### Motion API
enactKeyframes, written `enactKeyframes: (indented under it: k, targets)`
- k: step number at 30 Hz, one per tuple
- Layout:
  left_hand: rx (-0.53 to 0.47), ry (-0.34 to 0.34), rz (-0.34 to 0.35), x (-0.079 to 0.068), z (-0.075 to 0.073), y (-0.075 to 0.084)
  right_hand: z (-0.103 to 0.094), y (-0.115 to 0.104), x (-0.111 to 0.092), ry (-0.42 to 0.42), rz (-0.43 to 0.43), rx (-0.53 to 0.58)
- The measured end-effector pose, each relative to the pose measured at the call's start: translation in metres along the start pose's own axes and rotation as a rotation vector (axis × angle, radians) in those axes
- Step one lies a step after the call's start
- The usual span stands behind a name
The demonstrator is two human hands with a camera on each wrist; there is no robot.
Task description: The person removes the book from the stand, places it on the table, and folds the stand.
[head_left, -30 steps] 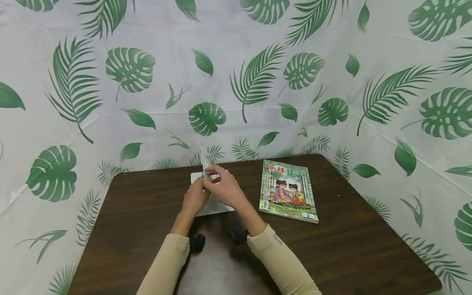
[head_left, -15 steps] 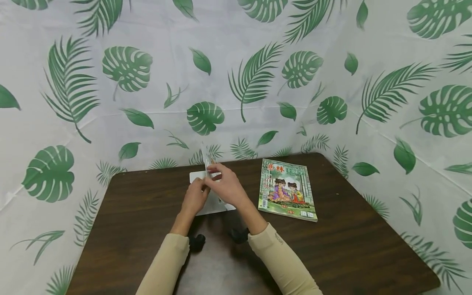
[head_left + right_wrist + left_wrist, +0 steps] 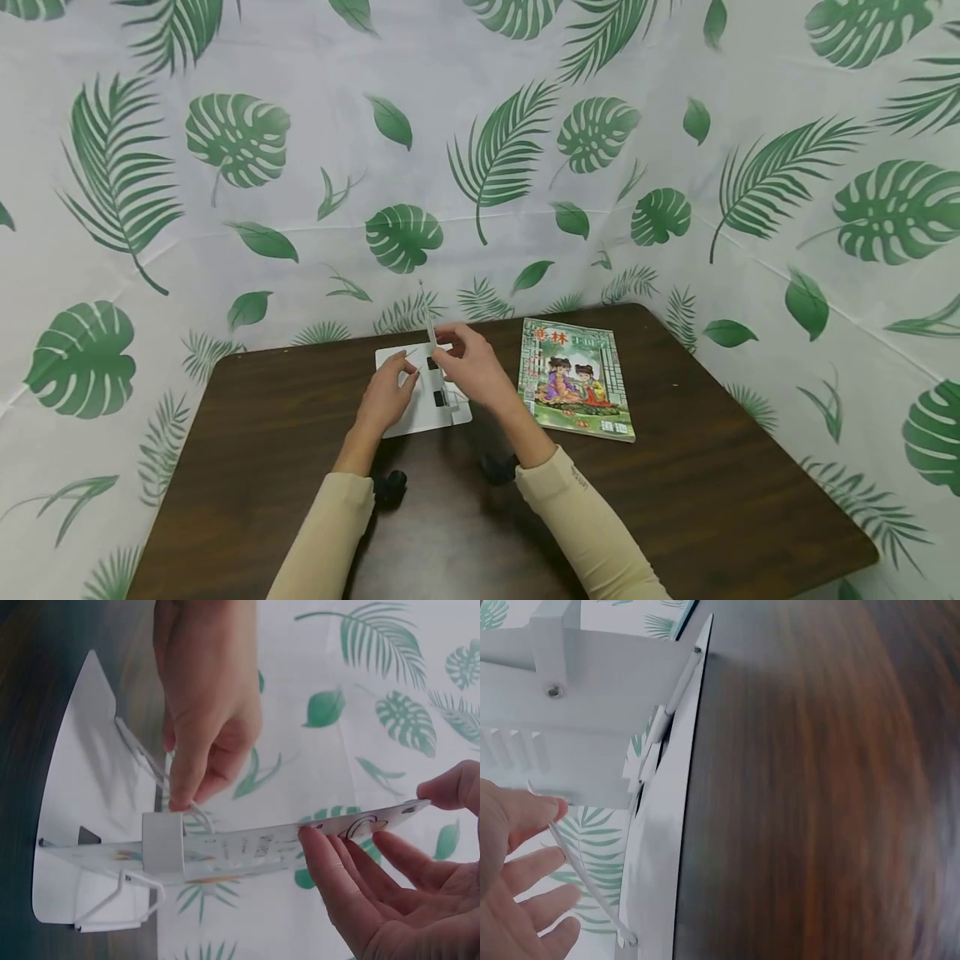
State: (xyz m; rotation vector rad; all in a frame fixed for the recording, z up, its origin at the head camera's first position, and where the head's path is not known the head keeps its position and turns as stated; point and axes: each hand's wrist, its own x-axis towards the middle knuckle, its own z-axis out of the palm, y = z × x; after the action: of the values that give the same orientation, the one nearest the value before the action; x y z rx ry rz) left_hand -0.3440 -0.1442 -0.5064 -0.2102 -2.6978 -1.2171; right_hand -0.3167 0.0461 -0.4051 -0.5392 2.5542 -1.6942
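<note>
A white metal book stand has its flat base (image 3: 397, 423) on the table and its thin panel (image 3: 430, 321) standing up, seen nearly edge-on in the head view. My left hand (image 3: 387, 393) pinches a white wire leg (image 3: 592, 889) between thumb and index finger; the wire's lower end meets the base. Printed figures show on the panel's face in the right wrist view, where a white block-like clip (image 3: 163, 844) wraps the panel. My right hand (image 3: 478, 368) holds the panel's edge between thumb and fingers. A second bent wire (image 3: 112, 896) stands near the base.
A magazine (image 3: 577, 379) with an illustrated cover lies flat to the right of the stand. The dark wooden table (image 3: 675, 483) meets a leaf-printed cloth (image 3: 300, 167) at its back edge. Black wrist cameras (image 3: 390, 490) hang under both wrists.
My left hand has moved away from the panel toward the left, drawing the wire leg with it. More of the base shows. The right hand stays on the panel; the head view has shifted slightly.
</note>
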Motion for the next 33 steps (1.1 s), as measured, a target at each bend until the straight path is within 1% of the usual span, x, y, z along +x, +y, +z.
enactKeyframes:
  k: [3, 6, 8, 11, 14, 17, 20, 24, 28, 33]
  targets:
    - [0.018, -0.016, -0.019, 0.001, 0.001, 0.002, -0.002, -0.001, 0.000, -0.006, 0.002, 0.016]
    - [0.062, -0.010, -0.037, 0.002, 0.003, 0.005, -0.002, -0.001, 0.000, -0.002, 0.005, 0.021]
    - [0.127, -0.005, -0.048, 0.002, 0.006, 0.007, -0.001, -0.001, 0.000, -0.001, 0.007, 0.020]
    - [0.255, -0.012, -0.052, 0.007, 0.009, 0.013, -0.001, -0.001, 0.000, 0.000, 0.007, 0.024]
    - [0.374, -0.054, -0.042, 0.012, 0.010, 0.018, 0.000, 0.000, 0.000, 0.004, 0.002, 0.023]
    - [0.438, -0.100, -0.027, 0.016, 0.012, 0.021, 0.001, 0.001, -0.001, 0.006, 0.001, 0.015]
    - [0.453, -0.141, -0.025, 0.017, 0.015, 0.022, 0.002, 0.002, -0.003, 0.006, 0.000, 0.012]
    - [0.492, -0.169, 0.010, 0.017, 0.019, 0.022, 0.002, 0.004, -0.003, 0.011, 0.001, 0.024]
    - [0.554, -0.172, 0.070, 0.014, 0.021, 0.024, 0.001, 0.004, -0.004, 0.008, -0.007, 0.013]
    - [0.591, -0.173, 0.108, 0.013, 0.022, 0.027, 0.003, 0.002, -0.006, 0.003, -0.043, -0.034]
